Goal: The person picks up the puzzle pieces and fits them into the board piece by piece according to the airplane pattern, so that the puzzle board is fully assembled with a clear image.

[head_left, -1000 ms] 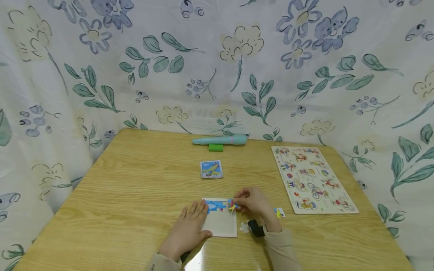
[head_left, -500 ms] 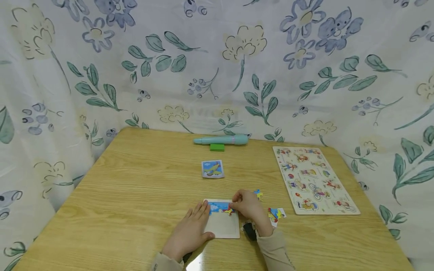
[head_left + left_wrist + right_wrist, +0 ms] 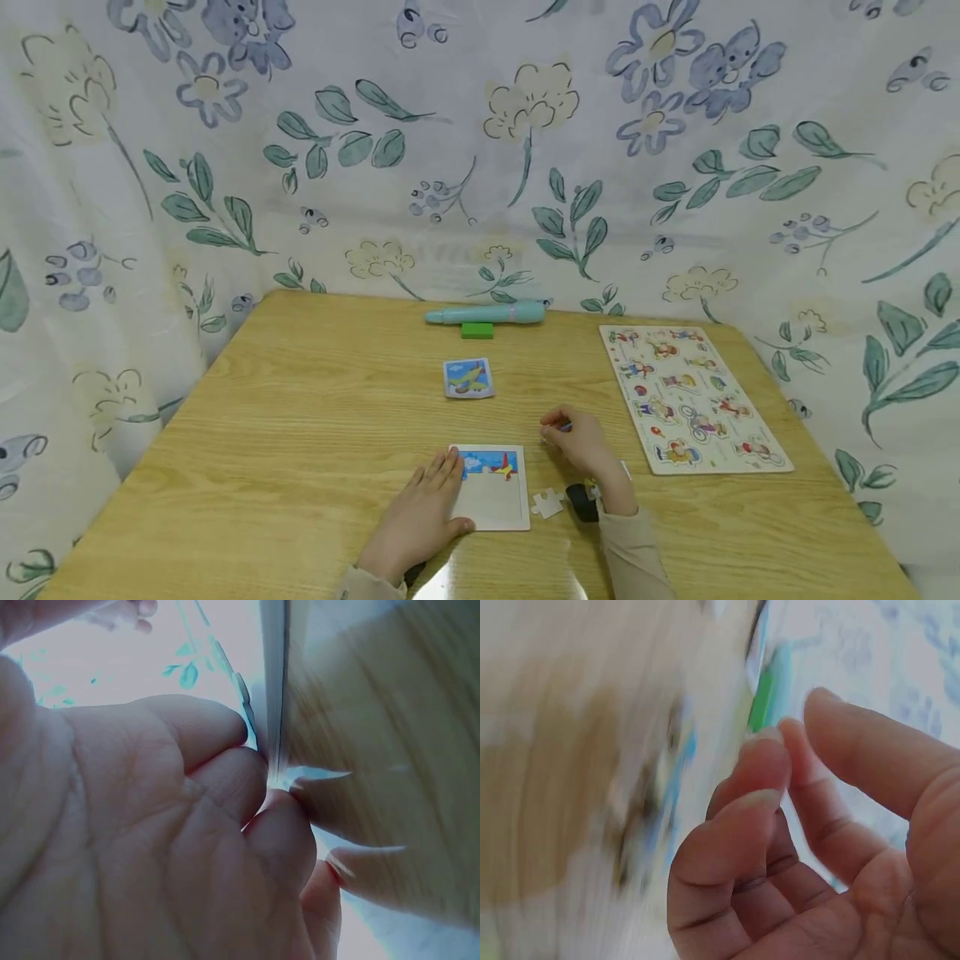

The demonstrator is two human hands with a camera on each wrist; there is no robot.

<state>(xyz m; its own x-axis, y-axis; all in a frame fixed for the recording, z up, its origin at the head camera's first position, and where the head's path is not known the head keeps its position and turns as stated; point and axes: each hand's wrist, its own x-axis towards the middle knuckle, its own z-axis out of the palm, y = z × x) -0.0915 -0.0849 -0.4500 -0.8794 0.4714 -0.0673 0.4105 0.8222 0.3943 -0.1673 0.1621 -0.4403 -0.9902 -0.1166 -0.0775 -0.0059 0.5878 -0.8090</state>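
My left hand (image 3: pixel 420 512) lies over the left edge of a small white puzzle tray (image 3: pixel 491 504), fingers extended and thumb at its lower corner. In the left wrist view its fingertips press at the tray's edge. Along the tray's top sit sky-blue jigsaw pieces (image 3: pixel 476 462) and a red-and-yellow one (image 3: pixel 507 467). My right hand (image 3: pixel 576 442) hovers right of the tray, fingers loosely bent. In the right wrist view a gap shows between thumb and fingers, and a blurred blue jigsaw piece (image 3: pixel 664 802) lies beyond them. A piece lying plain side up (image 3: pixel 548 503) is beside the tray.
Behind the tray lies a picture card of a yellow plane (image 3: pixel 468 378). Farther back are a teal pen-shaped object (image 3: pixel 487 313) and a green block (image 3: pixel 477 331). A large board with figures (image 3: pixel 693 400) lies at the right. A floral curtain (image 3: pixel 450 167) hangs behind the table.
The red-and-yellow piece went from my right fingers into the tray's top right corner. My right hand has since let go and moved right. My left hand stays on the tray.
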